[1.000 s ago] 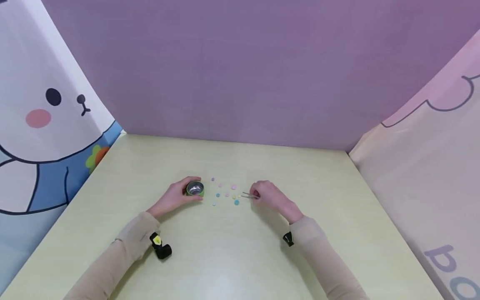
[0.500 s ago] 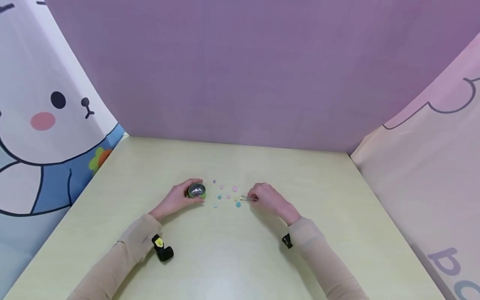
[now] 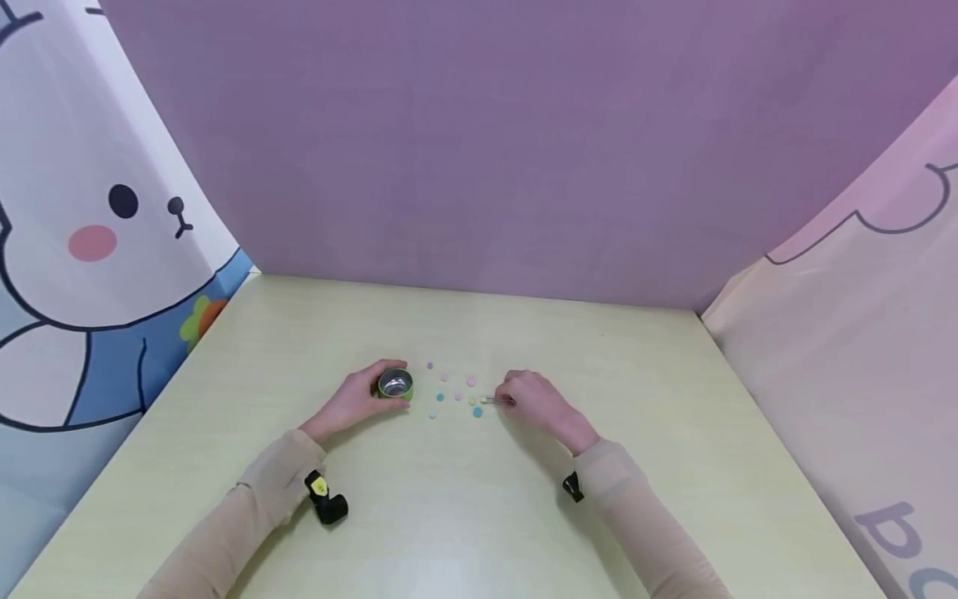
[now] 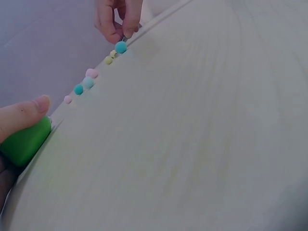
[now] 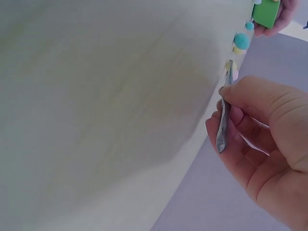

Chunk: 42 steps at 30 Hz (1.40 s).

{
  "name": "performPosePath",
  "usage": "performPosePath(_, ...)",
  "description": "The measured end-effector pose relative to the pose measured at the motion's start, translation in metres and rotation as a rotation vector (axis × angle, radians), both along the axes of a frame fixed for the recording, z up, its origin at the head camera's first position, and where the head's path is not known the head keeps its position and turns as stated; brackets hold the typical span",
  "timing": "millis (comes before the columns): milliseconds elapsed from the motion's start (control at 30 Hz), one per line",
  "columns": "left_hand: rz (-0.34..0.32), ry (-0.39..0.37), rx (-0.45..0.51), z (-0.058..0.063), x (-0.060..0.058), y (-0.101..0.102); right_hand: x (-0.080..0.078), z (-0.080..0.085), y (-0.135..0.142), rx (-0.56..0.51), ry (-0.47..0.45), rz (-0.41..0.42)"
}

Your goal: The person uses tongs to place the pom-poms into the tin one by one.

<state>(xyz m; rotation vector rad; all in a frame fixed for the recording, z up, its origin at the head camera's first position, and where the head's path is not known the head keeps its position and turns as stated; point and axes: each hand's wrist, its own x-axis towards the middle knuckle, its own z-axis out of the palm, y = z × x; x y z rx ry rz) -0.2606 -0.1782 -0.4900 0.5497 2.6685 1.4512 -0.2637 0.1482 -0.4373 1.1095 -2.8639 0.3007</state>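
Near the centre of the head view, I have the left hand [image 3: 358, 396] curled round a small round green tin [image 3: 395, 384] with a shiny metal inside, on the pale table [image 3: 449, 499]. To its right, my right hand [image 3: 535, 402] pinches slim silver metal tweezers [image 5: 224, 118], tips at a small yellow ball [image 5: 227, 66], though I can't tell whether they grip it. Small pink, blue and purple balls [image 3: 477, 412] lie scattered between tin and right hand.

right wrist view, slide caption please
Right hand holds tweezers at a yellow ball; left hand holds a green tin.
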Motion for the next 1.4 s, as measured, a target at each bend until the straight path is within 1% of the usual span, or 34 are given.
performPosePath(200, 0.015, -0.012, -0.002, 0.001, 0.001, 0.000, 0.002, 0.004, -0.001, -0.008, 0.032, 0.021)
performPosePath(333, 0.021, -0.005, -0.018, 0.002, 0.001, 0.000, 0.003, 0.007, -0.003, -0.010, 0.034, 0.027)
performPosePath(500, 0.027, 0.009, -0.028, -0.001, 0.000, 0.000, 0.000, 0.009, -0.006, -0.012, 0.040, 0.032)
performPosePath(667, 0.030, 0.015, -0.027, -0.002, 0.002, 0.000, -0.002, 0.012, -0.010, -0.020, 0.055, 0.056)
performPosePath(933, 0.026, 0.008, -0.026, 0.000, 0.002, 0.003, -0.001, 0.018, -0.018, -0.027, 0.096, 0.105)
performPosePath(1133, 0.022, 0.002, -0.019, -0.001, 0.001, 0.005, -0.001, 0.023, -0.028, -0.039, 0.075, 0.101)
performPosePath(1400, 0.026, 0.033, -0.029, -0.003, 0.000, 0.005, -0.005, 0.025, -0.039, -0.048, 0.070, 0.115)
